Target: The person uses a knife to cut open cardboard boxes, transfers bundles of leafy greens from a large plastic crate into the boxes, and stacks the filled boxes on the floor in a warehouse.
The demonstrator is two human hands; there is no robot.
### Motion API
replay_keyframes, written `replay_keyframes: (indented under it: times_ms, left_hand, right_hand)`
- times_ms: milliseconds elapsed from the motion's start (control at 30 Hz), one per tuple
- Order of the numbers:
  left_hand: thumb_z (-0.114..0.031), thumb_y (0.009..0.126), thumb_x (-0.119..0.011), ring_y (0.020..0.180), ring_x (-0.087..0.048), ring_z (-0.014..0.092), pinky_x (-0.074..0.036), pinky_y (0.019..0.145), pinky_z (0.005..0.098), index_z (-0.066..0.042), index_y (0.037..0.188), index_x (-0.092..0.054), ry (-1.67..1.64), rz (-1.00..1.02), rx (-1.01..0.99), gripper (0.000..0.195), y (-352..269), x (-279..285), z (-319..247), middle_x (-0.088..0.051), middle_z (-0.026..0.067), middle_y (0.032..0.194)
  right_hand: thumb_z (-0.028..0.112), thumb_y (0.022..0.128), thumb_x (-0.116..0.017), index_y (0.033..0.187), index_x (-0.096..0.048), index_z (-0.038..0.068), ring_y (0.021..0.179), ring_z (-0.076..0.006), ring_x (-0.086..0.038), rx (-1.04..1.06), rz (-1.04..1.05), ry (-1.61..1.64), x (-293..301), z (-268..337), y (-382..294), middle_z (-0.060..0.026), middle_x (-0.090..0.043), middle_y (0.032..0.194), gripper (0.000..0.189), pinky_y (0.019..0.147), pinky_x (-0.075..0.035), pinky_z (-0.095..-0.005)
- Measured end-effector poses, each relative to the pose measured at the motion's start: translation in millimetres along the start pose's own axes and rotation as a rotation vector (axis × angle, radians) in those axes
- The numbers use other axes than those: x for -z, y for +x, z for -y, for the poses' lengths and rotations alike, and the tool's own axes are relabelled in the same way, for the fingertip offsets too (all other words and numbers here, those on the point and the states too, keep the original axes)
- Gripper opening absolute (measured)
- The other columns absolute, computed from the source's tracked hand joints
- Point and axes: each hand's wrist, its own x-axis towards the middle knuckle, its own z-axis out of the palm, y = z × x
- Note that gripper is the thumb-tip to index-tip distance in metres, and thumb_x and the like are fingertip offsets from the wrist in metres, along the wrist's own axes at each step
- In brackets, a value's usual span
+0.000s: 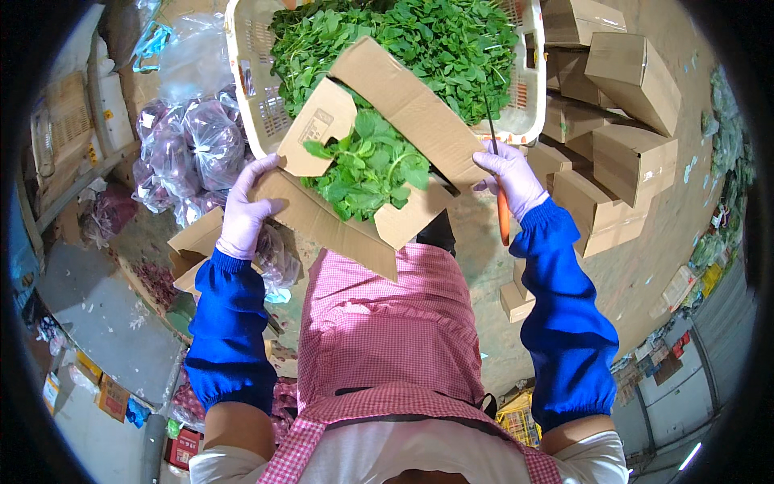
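Note:
My left hand [248, 202], in a pale purple glove, grips the left flaps of an open cardboard box [320, 215]. Green leafy sprigs [372, 166] lie inside the box, and its flaps stand spread around them. In my gloved right hand [514, 175] is a thin dark-bladed tool with an orange handle [503, 215]; whether it is a knife or scissors I cannot tell. Its blade points away from me. The fingertips of that hand also hold the end of the long right flap [417, 109]. Beyond the box, a white plastic basket [248, 100] holds more greens [417, 45].
Cardboard boxes [632, 163] are stacked at the right of the basket. Clear bags of purple produce [193, 142] sit at the left, below loose clear plastic [196, 51]. Another open carton [202, 239] lies near my left forearm. A yellow crate [520, 417] stands at my right side.

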Motion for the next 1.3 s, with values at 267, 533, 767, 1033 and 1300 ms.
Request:
replay_keyframes:
  times_ms: [267,533,767,1033,1300]
  left_hand:
    - [-0.012,0.045,-0.080,0.103,-0.049,0.033,-0.041,0.088,0.0385,-0.004,0.131,-0.028,1.502,-0.018,-0.297,0.101,5.3,-34.7,-39.4,-0.047,0.0177,0.115]
    - [-0.035,0.054,-0.077,0.090,-0.055,0.025,-0.042,0.083,0.0396,0.009,0.129,-0.021,1.810,-0.208,-0.171,0.104,31.4,-79.7,-19.9,-0.051,0.0137,0.099]
    - [-0.011,0.057,-0.066,0.109,-0.047,0.036,-0.039,0.092,0.0345,0.010,0.131,-0.012,1.378,0.045,0.009,0.094,45.1,-70.0,-38.3,-0.040,0.0289,0.121]
    - [0.009,0.060,-0.045,0.126,-0.032,0.030,-0.025,0.103,0.0296,0.001,0.131,-0.031,0.955,0.150,-0.340,0.073,32.9,-27.1,-24.2,-0.037,0.0228,0.132]
    - [0.009,0.072,-0.051,0.091,-0.058,0.012,-0.044,0.082,0.0230,0.000,0.108,-0.056,0.387,-0.245,-0.176,0.038,42.2,-12.2,-6.9,-0.063,0.0083,0.097]
  right_hand:
    - [0.025,0.078,-0.064,0.091,-0.057,0.001,0.052,-0.0070,-0.050,0.116,-0.154,-0.024,-4.8,-77.3,31.7,-0.0010,-0.054,0.066,0.028,0.040,-0.039,-0.0200]
    - [0.011,0.073,-0.066,0.096,-0.053,0.001,0.064,-0.0158,-0.053,0.683,-0.858,-0.372,-32.6,-86.5,-19.8,-0.0064,-0.055,0.077,0.028,0.059,-0.045,-0.0281]
    - [0.006,0.062,-0.063,0.102,-0.054,0.009,0.075,-0.0292,-0.058,0.921,-0.351,-0.688,-75.6,-90.4,-70.0,-0.0111,-0.057,0.096,0.041,0.064,-0.046,-0.0365]
    - [0.004,0.060,-0.062,0.100,-0.054,0.005,0.079,-0.0295,-0.060,0.845,0.011,-0.850,-85.9,-95.6,-93.0,-0.0133,-0.056,0.098,0.041,0.065,-0.050,-0.0354]
    - [0.015,0.074,-0.055,0.100,-0.051,0.004,0.076,-0.0322,-0.060,0.610,-0.455,-1.133,-87.4,-92.6,-37.1,-0.0155,-0.060,0.087,0.028,0.068,-0.049,-0.0392]
